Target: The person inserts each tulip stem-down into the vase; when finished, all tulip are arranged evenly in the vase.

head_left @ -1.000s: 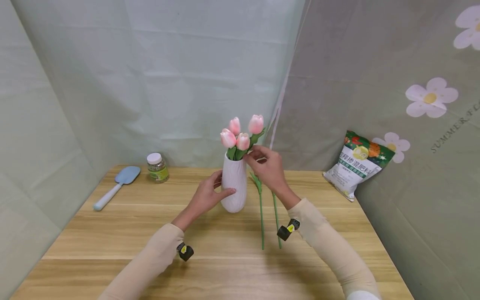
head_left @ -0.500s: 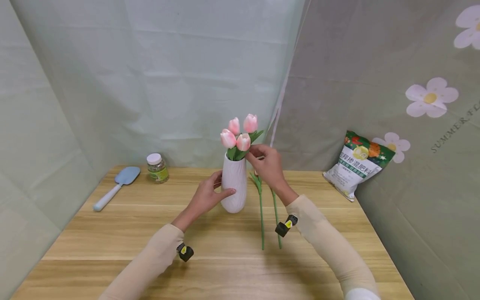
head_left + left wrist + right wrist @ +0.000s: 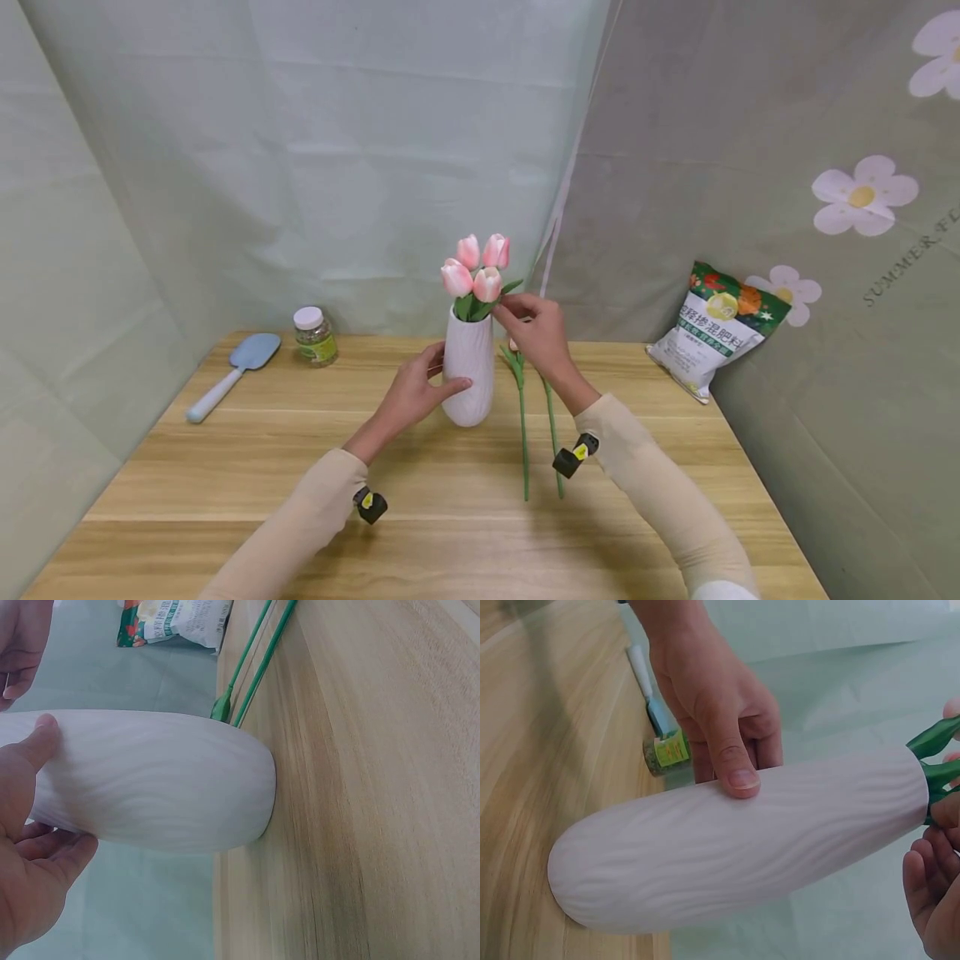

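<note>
A white ribbed vase [image 3: 471,358] stands upright on the table, holding several pink tulips [image 3: 487,285]. My left hand [image 3: 408,390] grips its side; in the left wrist view the thumb and fingers [image 3: 71,859] lie on opposite sides of the vase. At the vase's mouth, my right hand [image 3: 542,335] pinches the rearmost right tulip [image 3: 497,251] low down, among the green leaves. The right wrist view shows those fingertips beside the rim, partly cut off by the frame edge. Two more long green stems [image 3: 524,442] lie on the table right of the vase, their heads mostly hidden behind my right hand.
A blue garden trowel [image 3: 255,351] with a pale handle lies at the back left of the wooden table [image 3: 442,542]. Beside it is a white-lidded jar [image 3: 316,337]. A fertilizer bag [image 3: 705,333] leans against the right-hand cloth. Pale green cloth [image 3: 315,167] hangs behind.
The rear right tulip has shifted left, closer to the other blooms, and now sits slightly lower. My right hand has moved slightly with it. My left hand stays on the vase.
</note>
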A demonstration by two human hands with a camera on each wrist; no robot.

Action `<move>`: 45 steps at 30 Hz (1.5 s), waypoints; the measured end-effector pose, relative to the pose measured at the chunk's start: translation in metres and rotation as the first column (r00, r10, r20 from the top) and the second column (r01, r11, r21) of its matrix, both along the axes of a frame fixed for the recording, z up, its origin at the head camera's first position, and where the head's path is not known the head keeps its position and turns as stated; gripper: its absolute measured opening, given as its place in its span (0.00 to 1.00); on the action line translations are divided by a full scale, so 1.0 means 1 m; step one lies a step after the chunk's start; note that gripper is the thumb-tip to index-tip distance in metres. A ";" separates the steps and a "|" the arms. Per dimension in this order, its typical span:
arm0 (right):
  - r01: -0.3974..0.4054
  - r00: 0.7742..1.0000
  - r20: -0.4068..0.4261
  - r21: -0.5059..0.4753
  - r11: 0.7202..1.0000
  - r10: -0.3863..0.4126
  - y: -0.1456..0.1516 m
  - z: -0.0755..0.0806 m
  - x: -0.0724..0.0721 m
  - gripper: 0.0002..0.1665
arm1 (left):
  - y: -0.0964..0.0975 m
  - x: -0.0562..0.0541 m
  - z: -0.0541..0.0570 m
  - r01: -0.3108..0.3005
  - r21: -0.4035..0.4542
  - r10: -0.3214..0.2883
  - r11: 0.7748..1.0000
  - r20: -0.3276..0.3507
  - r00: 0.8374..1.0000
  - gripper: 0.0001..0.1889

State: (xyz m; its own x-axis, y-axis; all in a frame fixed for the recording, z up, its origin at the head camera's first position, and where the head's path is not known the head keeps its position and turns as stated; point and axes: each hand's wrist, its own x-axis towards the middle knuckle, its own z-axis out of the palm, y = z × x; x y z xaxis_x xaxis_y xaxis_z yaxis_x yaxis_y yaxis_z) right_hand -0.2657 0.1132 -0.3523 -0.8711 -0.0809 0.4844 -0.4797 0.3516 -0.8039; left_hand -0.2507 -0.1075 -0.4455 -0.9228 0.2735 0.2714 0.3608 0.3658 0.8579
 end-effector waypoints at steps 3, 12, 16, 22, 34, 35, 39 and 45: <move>-0.003 1.000 -0.012 -0.011 1.000 0.003 0.003 -0.002 0.000 0.12 | 0.000 0.000 0.000 0.002 0.005 -0.002 1.000 0.001 1.000 0.40; -0.004 0.999 0.043 -0.085 0.996 0.007 0.025 -0.016 0.004 0.14 | 0.001 0.001 0.002 -0.006 -0.003 0.006 1.000 0.009 1.000 0.41; 0.028 0.998 0.065 -0.063 0.998 -0.023 0.037 -0.026 0.005 0.15 | 0.001 0.001 0.002 -0.010 -0.005 0.010 1.000 0.009 1.000 0.40; 0.067 0.995 0.075 -0.005 0.998 -0.067 0.053 -0.044 0.007 0.14 | -0.001 0.000 0.001 -0.012 -0.014 0.012 1.000 0.001 1.000 0.41; 0.110 0.986 0.108 0.126 0.986 -0.124 0.085 -0.092 0.010 0.12 | -0.001 0.000 0.001 0.002 0.003 -0.002 1.000 0.003 1.000 0.41; 0.110 0.985 0.117 0.134 0.985 -0.126 0.087 -0.096 0.010 0.12 | -0.001 0.000 0.001 0.000 0.003 -0.001 1.000 0.003 1.000 0.41; 0.115 0.976 0.166 0.162 0.980 -0.142 0.096 -0.112 0.013 0.13 | -0.001 0.001 0.001 -0.002 -0.003 0.002 1.000 -0.001 1.000 0.41; 0.132 0.962 0.208 0.213 0.968 -0.177 0.104 -0.131 0.015 0.15 | 0.000 0.001 0.002 -0.007 -0.016 0.008 1.000 0.009 1.000 0.41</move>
State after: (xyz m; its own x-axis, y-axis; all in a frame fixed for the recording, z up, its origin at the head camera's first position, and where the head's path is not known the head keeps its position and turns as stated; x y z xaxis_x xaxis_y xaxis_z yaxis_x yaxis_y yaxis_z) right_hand -0.2507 0.2167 -0.4833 -0.9646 -0.0101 0.2635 -0.2224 0.5681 -0.7923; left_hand -0.2493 -0.1079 -0.4434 -0.9272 0.2708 0.2589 0.3503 0.3818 0.8553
